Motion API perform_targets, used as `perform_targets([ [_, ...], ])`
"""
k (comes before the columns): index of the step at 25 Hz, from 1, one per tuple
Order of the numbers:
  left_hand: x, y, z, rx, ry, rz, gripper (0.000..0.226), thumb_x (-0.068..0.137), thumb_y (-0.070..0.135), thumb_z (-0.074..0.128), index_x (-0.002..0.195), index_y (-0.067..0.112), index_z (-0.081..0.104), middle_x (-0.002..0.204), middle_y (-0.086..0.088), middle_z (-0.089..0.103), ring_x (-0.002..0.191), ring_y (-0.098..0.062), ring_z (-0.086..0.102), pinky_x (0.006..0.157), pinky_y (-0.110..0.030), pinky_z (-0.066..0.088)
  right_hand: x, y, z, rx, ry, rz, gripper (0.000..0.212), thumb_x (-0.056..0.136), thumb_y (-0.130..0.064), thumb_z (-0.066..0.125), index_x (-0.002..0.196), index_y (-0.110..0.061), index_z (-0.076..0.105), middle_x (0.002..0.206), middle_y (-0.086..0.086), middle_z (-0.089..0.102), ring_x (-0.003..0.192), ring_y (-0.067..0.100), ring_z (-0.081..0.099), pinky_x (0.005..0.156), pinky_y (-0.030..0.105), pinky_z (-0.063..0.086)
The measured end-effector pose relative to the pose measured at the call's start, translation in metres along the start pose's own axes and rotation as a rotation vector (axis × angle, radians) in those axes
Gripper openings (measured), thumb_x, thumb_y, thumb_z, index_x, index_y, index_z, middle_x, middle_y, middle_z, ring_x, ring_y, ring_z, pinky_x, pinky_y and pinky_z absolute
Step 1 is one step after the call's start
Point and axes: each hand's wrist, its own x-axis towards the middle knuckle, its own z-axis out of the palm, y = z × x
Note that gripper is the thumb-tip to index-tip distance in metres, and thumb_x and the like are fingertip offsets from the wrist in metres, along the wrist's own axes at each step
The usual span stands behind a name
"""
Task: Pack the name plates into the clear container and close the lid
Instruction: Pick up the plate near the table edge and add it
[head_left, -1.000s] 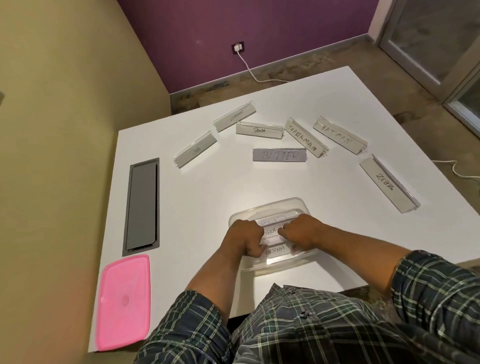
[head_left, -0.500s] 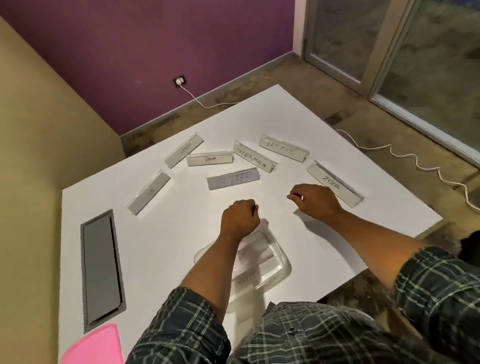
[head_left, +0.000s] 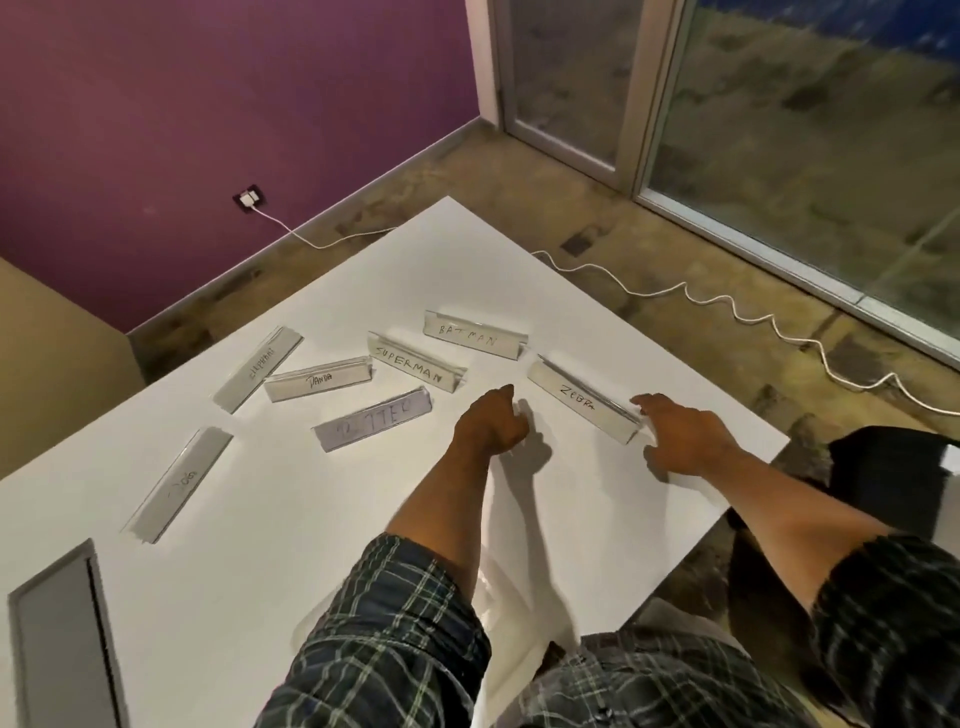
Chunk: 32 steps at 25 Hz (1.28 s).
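Several clear name plates lie on the white table (head_left: 260, 545): ZEBRA (head_left: 582, 400), BATMAN (head_left: 475, 335), SUPERMAN (head_left: 415, 366), PANDA (head_left: 319, 379), BITTER (head_left: 371, 418), one reading roughly ELEPHANT (head_left: 258, 366) and one reading DOG (head_left: 179, 480). My left hand (head_left: 491, 421) hovers with curled fingers just short of ZEBRA's left end and holds nothing. My right hand (head_left: 680, 436) has spread fingers, its fingertips at ZEBRA's right end. The clear container (head_left: 493, 597) is almost wholly hidden under my left forearm. The pink lid is out of view.
A grey cable hatch (head_left: 62, 639) is set into the table's near left corner. The table's right edge runs just beyond my right hand, with a dark chair (head_left: 883, 478) beside it. A white cable (head_left: 727, 306) snakes over the floor behind.
Both hands left the container and reached forward and right to the ZEBRA plate, one hand toward each end. The view swung up and right, so the pink lid dropped out of sight.
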Motion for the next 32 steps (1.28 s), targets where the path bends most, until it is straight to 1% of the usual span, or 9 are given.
perform_targets([
  [5,0.049,0.019,0.008,-0.119,0.05,0.032,0.054,0.095,0.025,0.051,0.143,0.003,0.042,0.148,-0.017,0.046,0.139,-0.034,0.042,0.113,-0.043,0.036,0.028,0.025,0.011,-0.21,-0.041,-0.06,0.07,0.088,-0.044,0.056,0.149,-0.032,0.024,0.146,-0.009,0.047,0.114,0.02,0.063,0.09,0.035,0.048],
  [9,0.078,0.026,0.008,-0.186,0.042,0.016,0.081,0.083,0.022,0.07,0.152,0.003,0.03,0.149,-0.017,0.046,0.139,-0.032,0.044,0.114,-0.04,0.036,0.053,0.041,0.008,-0.283,-0.047,-0.165,0.057,0.091,-0.058,0.048,0.142,-0.035,0.035,0.139,-0.013,0.052,0.11,0.018,0.064,0.086,0.033,0.047],
  [12,0.093,0.027,0.008,-0.229,0.013,-0.028,0.092,0.082,0.022,0.075,0.156,0.006,0.022,0.155,-0.013,0.04,0.142,-0.031,0.04,0.115,-0.034,0.035,0.064,0.044,0.004,-0.257,-0.015,-0.305,0.042,0.09,-0.062,0.046,0.126,-0.041,0.048,0.13,-0.019,0.058,0.104,0.015,0.066,0.078,0.028,0.043],
  [14,0.099,0.028,0.009,-0.215,-0.012,-0.048,0.081,0.085,0.022,0.071,0.153,0.009,0.03,0.153,-0.011,0.045,0.139,-0.03,0.044,0.11,-0.03,0.035,0.068,0.042,0.001,-0.24,0.003,-0.351,0.03,0.093,-0.058,0.041,0.116,-0.041,0.053,0.124,-0.02,0.062,0.099,0.015,0.067,0.075,0.025,0.039],
  [17,0.099,0.03,0.007,-0.217,0.023,-0.046,0.054,0.089,0.02,0.063,0.141,0.011,0.05,0.142,-0.01,0.057,0.134,-0.03,0.05,0.109,-0.032,0.039,0.072,0.042,-0.001,-0.335,0.036,-0.39,0.031,0.1,-0.044,0.032,0.12,-0.035,0.055,0.118,-0.013,0.065,0.095,0.022,0.068,0.079,0.03,0.047],
  [19,0.094,0.031,0.003,-0.189,0.072,-0.027,0.037,0.09,0.019,0.056,0.126,0.01,0.061,0.131,-0.01,0.064,0.126,-0.033,0.055,0.103,-0.035,0.044,0.071,0.041,-0.002,-0.436,0.064,-0.412,0.029,0.099,-0.031,0.035,0.117,-0.028,0.056,0.11,-0.008,0.066,0.09,0.025,0.068,0.076,0.032,0.052],
  [23,0.066,0.014,-0.01,-0.142,0.175,-0.053,0.034,0.09,0.015,0.052,0.12,0.009,0.068,0.124,-0.011,0.067,0.121,-0.032,0.057,0.098,-0.037,0.049,0.066,0.022,-0.017,-0.44,0.056,-0.371,0.026,0.089,-0.021,0.048,0.11,-0.031,0.058,0.105,-0.01,0.067,0.087,0.02,0.067,0.075,0.032,0.053],
  [28,0.014,-0.033,-0.036,-0.203,0.268,-0.112,0.032,0.086,0.004,0.057,0.111,0.01,0.076,0.112,-0.009,0.075,0.108,-0.026,0.068,0.098,-0.033,0.053,0.055,-0.024,-0.036,-0.299,0.155,-0.395,0.029,0.091,-0.024,0.046,0.112,-0.034,0.064,0.111,-0.015,0.069,0.099,0.019,0.066,0.082,0.032,0.051],
  [32,-0.044,-0.078,-0.053,-0.417,0.296,-0.215,0.02,0.084,-0.001,0.063,0.099,0.001,0.075,0.088,-0.018,0.077,0.079,-0.029,0.076,0.078,-0.038,0.062,0.04,-0.08,-0.039,-0.158,0.199,-0.468,0.031,0.088,-0.015,0.053,0.109,-0.03,0.07,0.108,-0.009,0.073,0.098,0.023,0.067,0.079,0.035,0.052],
])
